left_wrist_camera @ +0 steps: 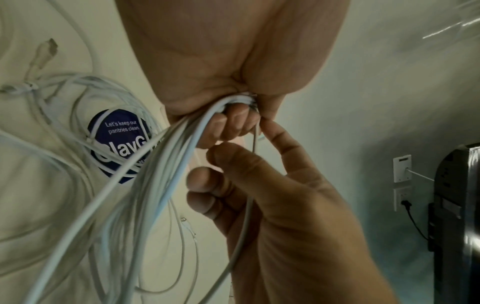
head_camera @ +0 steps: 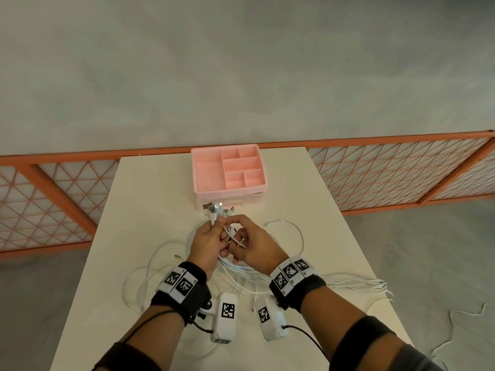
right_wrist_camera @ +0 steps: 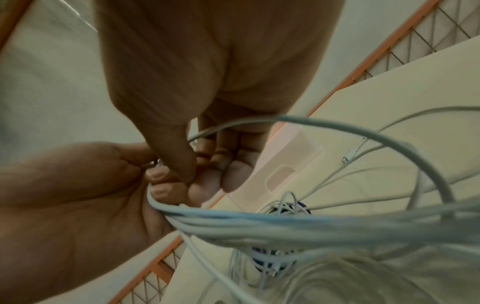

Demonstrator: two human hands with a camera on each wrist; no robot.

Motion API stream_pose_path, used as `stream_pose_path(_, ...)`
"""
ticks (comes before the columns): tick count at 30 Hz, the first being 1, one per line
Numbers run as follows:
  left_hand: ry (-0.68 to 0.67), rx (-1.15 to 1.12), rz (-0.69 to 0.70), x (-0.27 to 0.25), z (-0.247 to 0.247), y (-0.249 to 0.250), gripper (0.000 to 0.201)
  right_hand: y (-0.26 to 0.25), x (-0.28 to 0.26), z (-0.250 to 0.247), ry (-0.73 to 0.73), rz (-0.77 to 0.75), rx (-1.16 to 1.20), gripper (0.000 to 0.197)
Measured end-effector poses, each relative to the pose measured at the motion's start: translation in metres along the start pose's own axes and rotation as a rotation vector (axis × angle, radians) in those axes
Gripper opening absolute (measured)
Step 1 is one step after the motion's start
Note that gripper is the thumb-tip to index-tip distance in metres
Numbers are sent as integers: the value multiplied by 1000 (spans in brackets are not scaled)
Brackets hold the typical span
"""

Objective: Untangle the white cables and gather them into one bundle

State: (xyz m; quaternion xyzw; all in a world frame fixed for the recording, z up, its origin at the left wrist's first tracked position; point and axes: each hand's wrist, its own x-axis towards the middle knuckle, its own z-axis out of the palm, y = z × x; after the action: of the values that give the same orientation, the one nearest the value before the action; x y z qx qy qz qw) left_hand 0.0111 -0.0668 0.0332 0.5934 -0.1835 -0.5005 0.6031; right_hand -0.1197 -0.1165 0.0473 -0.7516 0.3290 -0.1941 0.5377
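Left grip [head_camera: 207, 241] clenched round white cables [head_camera: 242, 270], right grip [head_camera: 253, 243] pinching one, fingertips mutually hidden.

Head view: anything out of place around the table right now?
Yes. A white cable lies on the floor to the right of the table, apart from the strands that the left hand grips and the right hand pinches. More white cable loops trail over the table's right edge. The pink organizer sits squarely.
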Motion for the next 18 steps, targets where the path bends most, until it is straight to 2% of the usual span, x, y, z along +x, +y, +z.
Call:
stream_pose_path(7, -9, -14, -9, -2, 0, 3, 33, 2, -7, 3, 30, -41, 1, 46)
stream_pose_path(9, 29, -104, -23, -1, -4, 8, 32, 13, -6, -1, 85, 29, 2, 44)
stream_pose_path(12, 88, -284, -9, 2, -19, 21, 29, 44, -7, -19, 147, 162, -192, 18)
stream_pose_path(15, 96, -389, 13, 7, -32, 32, 28, 78, -16, -37, 165, 304, -362, 22)
stream_pose_path(18, 58, -448, 21, 6, -33, 32, 29, 96, -19, -45, 147, 408, -391, 11)
